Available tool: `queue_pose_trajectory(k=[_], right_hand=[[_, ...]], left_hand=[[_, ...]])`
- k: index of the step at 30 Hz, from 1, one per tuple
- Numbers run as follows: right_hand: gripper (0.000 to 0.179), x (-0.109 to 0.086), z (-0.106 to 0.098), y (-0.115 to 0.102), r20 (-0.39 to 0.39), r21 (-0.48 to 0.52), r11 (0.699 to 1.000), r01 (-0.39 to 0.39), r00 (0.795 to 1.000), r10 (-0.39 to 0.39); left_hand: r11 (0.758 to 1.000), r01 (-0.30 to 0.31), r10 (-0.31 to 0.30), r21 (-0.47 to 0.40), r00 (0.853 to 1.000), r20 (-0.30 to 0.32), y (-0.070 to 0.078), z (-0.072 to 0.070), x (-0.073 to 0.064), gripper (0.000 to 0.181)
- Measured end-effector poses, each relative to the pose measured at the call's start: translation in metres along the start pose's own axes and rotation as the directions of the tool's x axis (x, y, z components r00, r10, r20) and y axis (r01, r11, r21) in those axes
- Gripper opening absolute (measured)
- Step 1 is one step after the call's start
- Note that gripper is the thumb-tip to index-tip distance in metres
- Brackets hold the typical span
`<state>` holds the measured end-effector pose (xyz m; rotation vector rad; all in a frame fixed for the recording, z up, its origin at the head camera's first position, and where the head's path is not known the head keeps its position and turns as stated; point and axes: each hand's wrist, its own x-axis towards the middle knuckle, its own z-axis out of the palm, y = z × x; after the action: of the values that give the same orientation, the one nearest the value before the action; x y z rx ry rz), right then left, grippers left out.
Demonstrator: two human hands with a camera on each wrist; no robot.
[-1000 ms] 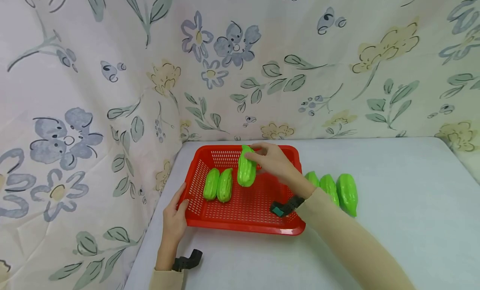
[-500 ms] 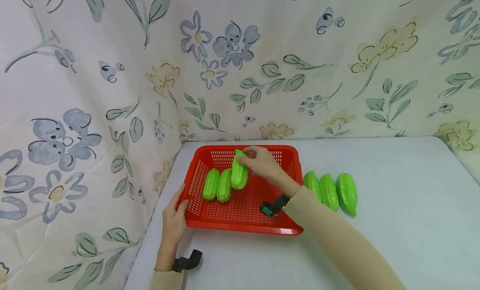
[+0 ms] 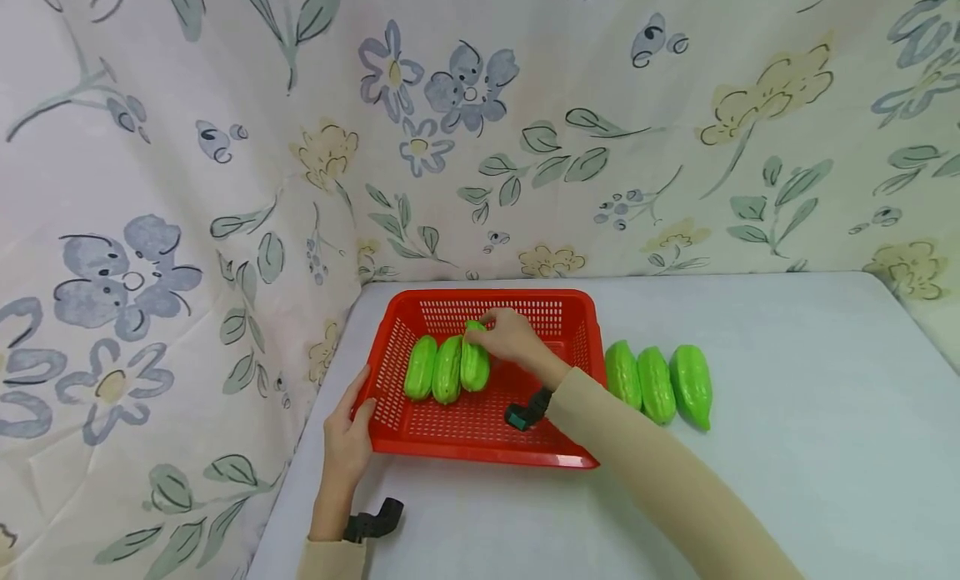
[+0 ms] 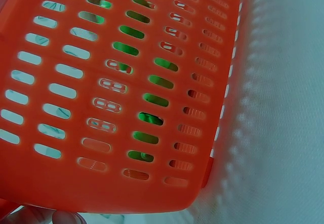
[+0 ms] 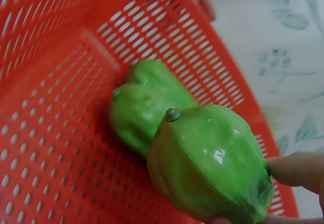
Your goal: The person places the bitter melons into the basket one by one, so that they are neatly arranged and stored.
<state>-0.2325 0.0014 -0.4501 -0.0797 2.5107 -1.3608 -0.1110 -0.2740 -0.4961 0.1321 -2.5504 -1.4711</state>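
My right hand [image 3: 517, 342] pinches the far end of a bright green ribbed gourd [image 3: 476, 372] inside the red plastic basket [image 3: 487, 457]. It stands nearly parallel to two more gourds, the leftmost gourd [image 3: 422, 368] and the middle gourd [image 3: 447, 373], which lie side by side on the basket floor. In the right wrist view, the held gourd [image 5: 212, 163] overlaps the others, its nubby end towards the camera. My left hand [image 3: 348, 438] grips the basket's left rim. The left wrist view shows mostly the slotted basket wall [image 4: 167, 201], with green through the slots.
Right of the basket, three more green gourds [image 3: 657, 386] lie in a row on the white table [image 3: 810, 413]. A floral cloth [image 3: 555, 147] hangs behind the table and along its left side.
My right hand has moved left and down with the gourd, bringing it beside the two in the basket. My left hand has stayed on the rim.
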Motion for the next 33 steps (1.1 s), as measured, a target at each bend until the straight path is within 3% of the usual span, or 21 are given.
queue_pose_trajectory(k=[6, 16, 33], right_hand=[[0.047, 0.003, 0.006, 0.004, 0.070, 0.021, 0.999, -0.040, 0.997, 0.039], [0.029, 0.009, 0.017, 0.005, 0.116, -0.033, 0.996, -0.081, 0.990, 0.085], [0.039, 0.012, 0.020, 0.008, 0.110, -0.051, 0.995, -0.091, 0.989, 0.096]], left_hand=[[1.000, 0.014, -0.014, 0.012, 1.000, -0.011, 0.000, 0.000, -0.001, 0.052], [1.000, 0.006, -0.006, 0.000, 1.000, -0.008, -0.001, 0.000, 0.001, 0.051], [1.000, -0.002, 0.002, -0.024, 1.000, -0.001, 0.002, 0.000, -0.001, 0.051]])
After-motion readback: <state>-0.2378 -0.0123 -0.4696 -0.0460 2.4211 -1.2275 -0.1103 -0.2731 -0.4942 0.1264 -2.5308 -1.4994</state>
